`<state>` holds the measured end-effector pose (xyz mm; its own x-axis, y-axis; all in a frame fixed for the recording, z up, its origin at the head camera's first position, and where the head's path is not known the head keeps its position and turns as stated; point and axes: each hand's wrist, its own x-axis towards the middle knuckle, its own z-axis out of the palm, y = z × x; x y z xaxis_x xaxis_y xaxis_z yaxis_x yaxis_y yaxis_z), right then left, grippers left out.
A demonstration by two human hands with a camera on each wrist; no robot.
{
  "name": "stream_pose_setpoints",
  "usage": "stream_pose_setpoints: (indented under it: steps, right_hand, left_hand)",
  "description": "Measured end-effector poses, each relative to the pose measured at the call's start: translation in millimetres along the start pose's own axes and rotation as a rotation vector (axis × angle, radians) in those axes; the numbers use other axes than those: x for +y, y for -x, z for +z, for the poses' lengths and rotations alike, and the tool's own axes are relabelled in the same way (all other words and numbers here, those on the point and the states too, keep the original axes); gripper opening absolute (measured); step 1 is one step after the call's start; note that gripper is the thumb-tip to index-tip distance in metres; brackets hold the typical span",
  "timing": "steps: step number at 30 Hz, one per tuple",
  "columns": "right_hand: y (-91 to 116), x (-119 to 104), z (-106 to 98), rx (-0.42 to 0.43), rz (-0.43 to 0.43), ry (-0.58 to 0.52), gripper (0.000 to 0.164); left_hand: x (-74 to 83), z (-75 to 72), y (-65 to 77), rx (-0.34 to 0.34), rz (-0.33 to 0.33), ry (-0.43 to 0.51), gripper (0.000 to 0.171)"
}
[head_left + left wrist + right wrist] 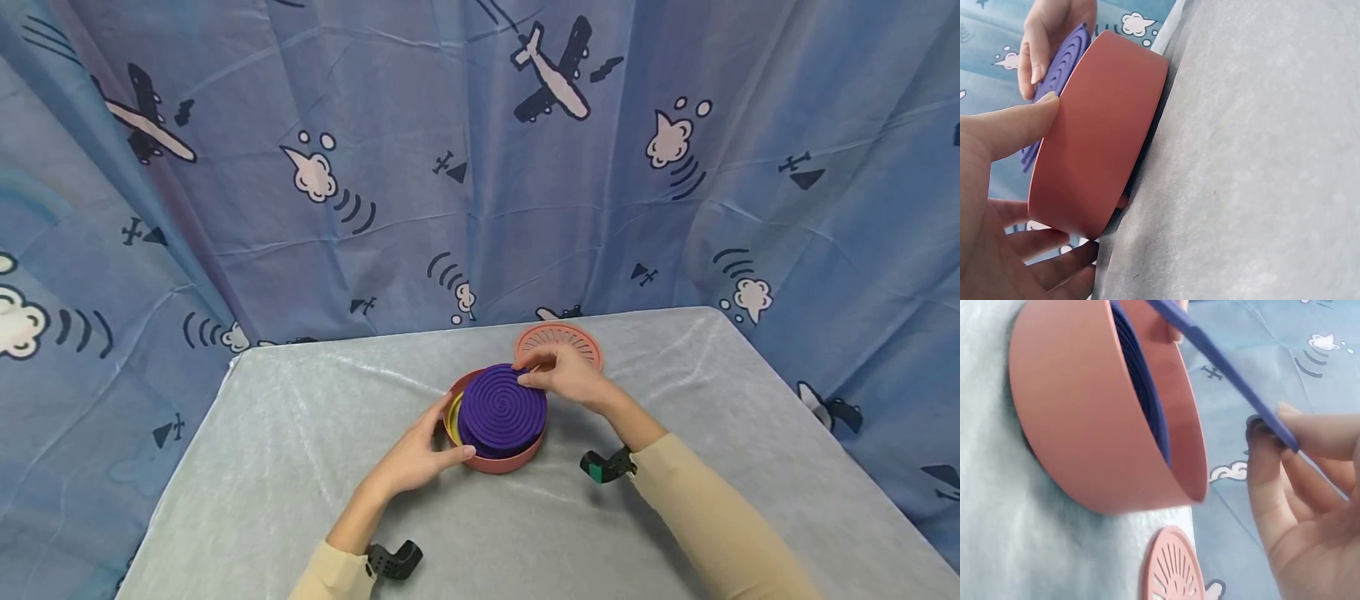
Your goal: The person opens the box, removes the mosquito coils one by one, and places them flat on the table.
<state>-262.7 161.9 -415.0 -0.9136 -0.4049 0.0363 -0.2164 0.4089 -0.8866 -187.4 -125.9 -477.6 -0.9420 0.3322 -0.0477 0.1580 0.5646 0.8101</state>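
Observation:
My right hand (567, 377) pinches the edge of a purple mosquito coil (502, 406) between thumb and forefinger. That coil is tilted over a round salmon-pink box (504, 465), its held edge raised in the right wrist view. More dark purple coils (1141, 387) lie inside the box. A yellow strip (453, 419) shows along the box's inner left side. Around the box's left side, my left hand (414, 452) holds the wall, thumb at the near rim and fingers on the far side; the left wrist view shows the thumb tip on the rim.
Behind the box lies a slotted pink lid (558, 337), partly covered by my right hand. Everything rests on a table with a pale grey cloth (315, 433). A blue curtain (405, 167) with airplane prints hangs behind the table's back edge.

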Motion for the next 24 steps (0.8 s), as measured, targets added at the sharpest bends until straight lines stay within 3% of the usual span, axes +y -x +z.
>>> stream_pose_setpoints:
  steps: [14,24]
  right_hand:
    - [15,9,-47,0.079,0.057,-0.061,0.032]
    - [32,22,-86,0.211,0.071,-0.02,0.035]
  left_hand:
    - [0.8,0.6,0.0,0.012,0.01,0.002,0.099]
    - [1.4,2.4,0.6,0.016,-0.003,-0.01,0.101]
